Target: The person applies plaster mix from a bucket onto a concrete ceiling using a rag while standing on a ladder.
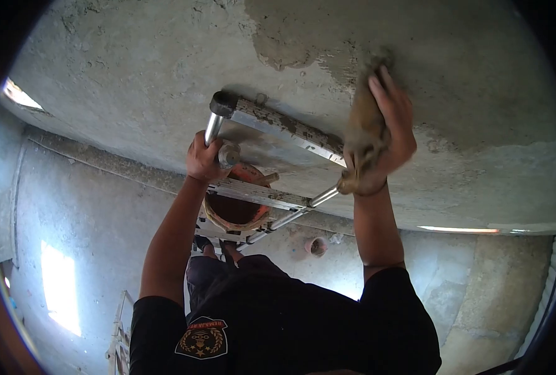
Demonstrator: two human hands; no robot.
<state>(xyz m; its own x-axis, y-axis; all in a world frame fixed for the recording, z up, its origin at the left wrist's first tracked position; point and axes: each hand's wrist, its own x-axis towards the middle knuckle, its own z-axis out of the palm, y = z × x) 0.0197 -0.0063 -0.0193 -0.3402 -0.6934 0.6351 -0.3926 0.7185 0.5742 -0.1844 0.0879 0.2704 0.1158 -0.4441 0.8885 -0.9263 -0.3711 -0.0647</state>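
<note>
My left hand is wrapped round the upright rail of an aluminium ladder, just below its black end cap. On the right, my right hand presses a brown, mud-stained cloth or sponge-like piece against the grey plaster wall; its exact kind is unclear through motion blur. A darker wet patch spreads over the wall above and left of that hand. Between my arms, an orange bucket with dark contents hangs or rests at the ladder, a handle-like piece at its rim.
My feet stand on a lower rung. Far below, a small bucket sits on the concrete floor. Another ladder or metal frame is at the lower left. Bright light falls on the floor at the left.
</note>
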